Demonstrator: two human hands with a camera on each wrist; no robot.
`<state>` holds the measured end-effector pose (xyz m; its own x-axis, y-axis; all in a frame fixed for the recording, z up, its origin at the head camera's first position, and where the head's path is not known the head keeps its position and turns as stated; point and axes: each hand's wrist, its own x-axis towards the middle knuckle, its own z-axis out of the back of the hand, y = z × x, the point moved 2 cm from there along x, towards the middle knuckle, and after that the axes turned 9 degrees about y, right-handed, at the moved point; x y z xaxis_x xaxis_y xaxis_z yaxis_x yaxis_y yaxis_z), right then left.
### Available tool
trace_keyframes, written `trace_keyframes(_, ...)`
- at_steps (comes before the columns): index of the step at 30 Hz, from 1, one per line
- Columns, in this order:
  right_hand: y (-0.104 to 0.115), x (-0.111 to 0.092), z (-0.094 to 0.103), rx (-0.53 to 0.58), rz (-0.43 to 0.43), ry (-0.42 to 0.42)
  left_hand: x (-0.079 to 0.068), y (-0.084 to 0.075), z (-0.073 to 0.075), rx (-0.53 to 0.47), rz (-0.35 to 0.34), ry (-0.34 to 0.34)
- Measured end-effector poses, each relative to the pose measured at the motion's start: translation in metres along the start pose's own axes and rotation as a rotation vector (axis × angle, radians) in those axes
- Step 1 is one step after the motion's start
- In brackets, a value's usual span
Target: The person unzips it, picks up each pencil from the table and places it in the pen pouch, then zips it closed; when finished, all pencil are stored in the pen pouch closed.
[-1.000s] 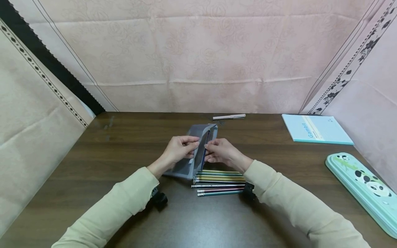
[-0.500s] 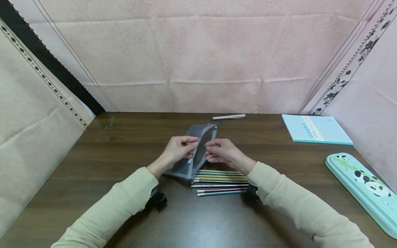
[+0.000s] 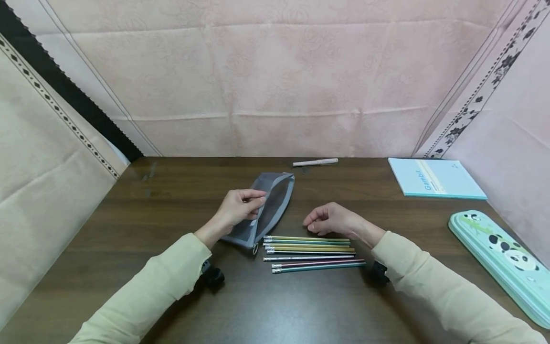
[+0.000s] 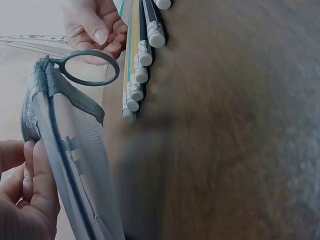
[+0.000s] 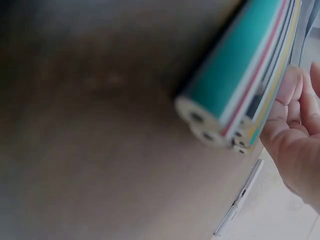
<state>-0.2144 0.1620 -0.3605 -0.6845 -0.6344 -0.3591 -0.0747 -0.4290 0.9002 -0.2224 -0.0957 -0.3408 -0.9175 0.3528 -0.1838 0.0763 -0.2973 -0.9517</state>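
A grey mesh zip pouch stands tilted on the table with its mouth spread apart. My left hand pinches the near side of its opening between thumb and fingers. In the left wrist view, a ring-shaped zip pull sticks out from the pouch's end. Several pencils with white eraser ends lie side by side, right of the pouch. My right hand hovers just beyond them, fingers loosely curled and holding nothing. The right wrist view shows the pencils' unsharpened ends close up. What the pouch contains is hard to make out.
A white pen lies at the table's back edge. Toward the back right is a light blue notebook. A mint-green pencil case with panda pictures lies along the right side. Cloth walls surround the table.
A dark pencil that my right hand held at the pouch's mouth has been let go into it. My right hand has moved right, toward the pencils. The left hand and pouch shifted slightly left.
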Motion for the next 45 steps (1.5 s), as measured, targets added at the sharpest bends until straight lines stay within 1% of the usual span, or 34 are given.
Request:
trace_keyframes(6, 0.001, 0.001, -0.003, -0.103, 0.049, 0.073, -0.001, 0.0, 0.001, 0.002, 0.001, -0.003)
trace_keyframes(13, 0.0, 0.001, -0.006, -0.153, 0.112, 0.114, -0.001, 0.003, 0.003, 0.017, 0.008, -0.013)
trace_keyframes(19, -0.002, 0.001, -0.007, -0.207, 0.124, 0.101, -0.002, 0.005, 0.005, 0.018, 0.019, -0.022)
trace_keyframes(30, 0.002, 0.001, -0.013, -0.286, 0.143, 0.048, -0.002, 0.007, 0.007, 0.031, 0.03, -0.031)
trace_keyframes(36, 0.006, 0.0, -0.015, -0.336, 0.153, 0.049, -0.002, 0.008, 0.007, 0.032, 0.029, -0.036)
trace_keyframes(39, 0.008, 0.0, -0.016, -0.379, 0.163, 0.054, -0.002, 0.008, 0.007, 0.028, 0.026, -0.036)
trace_keyframes(45, 0.012, 0.001, -0.02, -0.454, 0.143, 0.029, -0.002, 0.007, 0.007, 0.021, 0.022, -0.035)
